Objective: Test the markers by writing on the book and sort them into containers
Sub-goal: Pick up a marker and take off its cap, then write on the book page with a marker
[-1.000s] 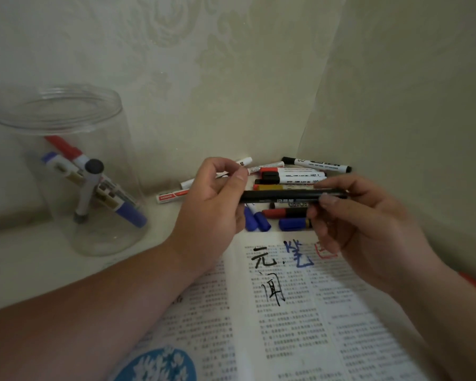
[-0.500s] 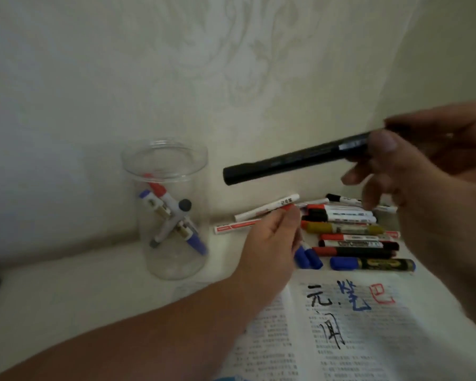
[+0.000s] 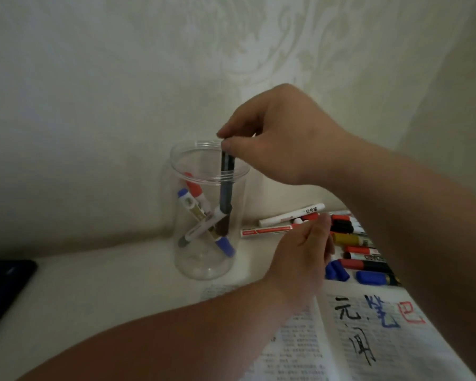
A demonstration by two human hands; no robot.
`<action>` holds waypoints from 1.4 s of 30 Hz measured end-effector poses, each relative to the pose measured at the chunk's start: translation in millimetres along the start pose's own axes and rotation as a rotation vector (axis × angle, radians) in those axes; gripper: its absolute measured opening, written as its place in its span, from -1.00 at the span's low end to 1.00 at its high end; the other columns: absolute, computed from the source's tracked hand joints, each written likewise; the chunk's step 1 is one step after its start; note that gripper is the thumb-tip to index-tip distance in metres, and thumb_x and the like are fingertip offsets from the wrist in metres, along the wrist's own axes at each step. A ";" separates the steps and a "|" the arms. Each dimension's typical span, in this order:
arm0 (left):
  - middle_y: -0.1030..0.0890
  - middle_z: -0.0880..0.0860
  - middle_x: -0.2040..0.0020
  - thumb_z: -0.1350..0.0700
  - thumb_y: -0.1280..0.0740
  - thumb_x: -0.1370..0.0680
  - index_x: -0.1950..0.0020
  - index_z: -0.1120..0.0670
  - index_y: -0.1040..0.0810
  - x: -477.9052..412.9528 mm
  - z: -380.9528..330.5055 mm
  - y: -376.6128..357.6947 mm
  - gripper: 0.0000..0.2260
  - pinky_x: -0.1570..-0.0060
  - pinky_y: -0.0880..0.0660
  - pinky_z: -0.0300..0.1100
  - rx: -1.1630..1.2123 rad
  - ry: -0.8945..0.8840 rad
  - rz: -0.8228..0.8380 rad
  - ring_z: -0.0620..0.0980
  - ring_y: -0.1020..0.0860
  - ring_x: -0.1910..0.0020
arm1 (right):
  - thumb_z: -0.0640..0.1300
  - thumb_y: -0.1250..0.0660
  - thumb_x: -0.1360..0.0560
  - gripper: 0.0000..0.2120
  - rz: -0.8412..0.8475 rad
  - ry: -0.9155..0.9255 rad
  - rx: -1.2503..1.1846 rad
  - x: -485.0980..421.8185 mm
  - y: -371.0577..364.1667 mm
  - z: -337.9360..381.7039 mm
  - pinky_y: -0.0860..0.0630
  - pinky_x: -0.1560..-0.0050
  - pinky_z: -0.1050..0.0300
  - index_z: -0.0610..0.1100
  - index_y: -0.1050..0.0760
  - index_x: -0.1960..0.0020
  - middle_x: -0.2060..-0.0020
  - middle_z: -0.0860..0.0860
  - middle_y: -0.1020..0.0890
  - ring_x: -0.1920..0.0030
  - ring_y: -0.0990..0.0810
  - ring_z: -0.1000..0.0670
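Sorting | right hand (image 3: 282,138) pinches black marker (image 3: 227,185) upright in jar (image 3: 204,266) | next: release | left hand (image 3: 300,259): fingers' hold unclear

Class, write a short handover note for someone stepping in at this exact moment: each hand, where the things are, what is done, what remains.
Right hand pinches the black marker by its top, lower end inside the clear jar, not yet released.
Left hand is by the loose markers; whether it grips one is unclear.
The jar already holds other markers. The book lies open with black, blue and red test marks.
To do: drop the black marker, then test and sort the loose ones.
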State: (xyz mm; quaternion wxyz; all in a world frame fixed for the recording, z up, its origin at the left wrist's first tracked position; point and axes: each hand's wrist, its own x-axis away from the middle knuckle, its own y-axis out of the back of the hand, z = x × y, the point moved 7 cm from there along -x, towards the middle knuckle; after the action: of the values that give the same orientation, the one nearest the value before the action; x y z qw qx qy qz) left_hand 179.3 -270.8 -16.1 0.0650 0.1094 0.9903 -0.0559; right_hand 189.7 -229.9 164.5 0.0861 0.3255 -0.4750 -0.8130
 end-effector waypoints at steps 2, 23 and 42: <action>-0.41 -0.13 0.50 0.03 -0.14 -0.71 0.38 -0.03 -0.37 -0.6 -1.1 0.3 -0.57 0.38 -0.29 -0.36 -0.081 -0.042 0.003 -0.20 -0.35 0.48 | -0.11 -0.39 -0.53 -0.84 0.096 0.000 0.032 -3.8 -9.3 2.0 -0.43 0.21 0.56 0.06 -0.71 -0.03 0.15 0.23 -0.66 0.12 -0.60 0.28; -0.28 0.06 0.55 -0.18 -0.10 -0.68 0.36 0.13 -0.40 -11.5 15.2 11.8 -0.47 0.56 -0.14 -0.33 0.393 0.091 -0.265 -0.08 -0.22 0.64 | -0.02 -0.39 -0.45 -0.86 0.309 -0.481 0.370 127.8 -54.8 -155.2 -0.40 0.36 0.15 -0.05 -0.49 0.20 0.28 0.03 -0.54 0.26 -0.53 0.00; -0.51 -0.21 0.13 -0.06 -0.53 -0.43 -0.03 -0.16 -0.52 21.9 -10.0 -40.3 -0.74 0.23 -0.39 -0.40 -0.621 -0.412 0.300 -0.19 -0.50 0.18 | -0.36 -0.49 -0.34 -0.83 0.013 -0.782 -1.069 222.6 -9.1 -161.5 -0.65 0.34 0.08 -0.32 -0.58 0.09 0.21 -0.34 -0.66 0.30 -0.69 -0.19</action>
State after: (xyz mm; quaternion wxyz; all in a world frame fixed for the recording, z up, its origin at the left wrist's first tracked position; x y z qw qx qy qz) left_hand 147.9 -304.0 -5.4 0.2997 0.2145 0.8993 0.2356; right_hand 117.8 -440.8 2.9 0.0620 -0.0842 -0.0041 -0.9945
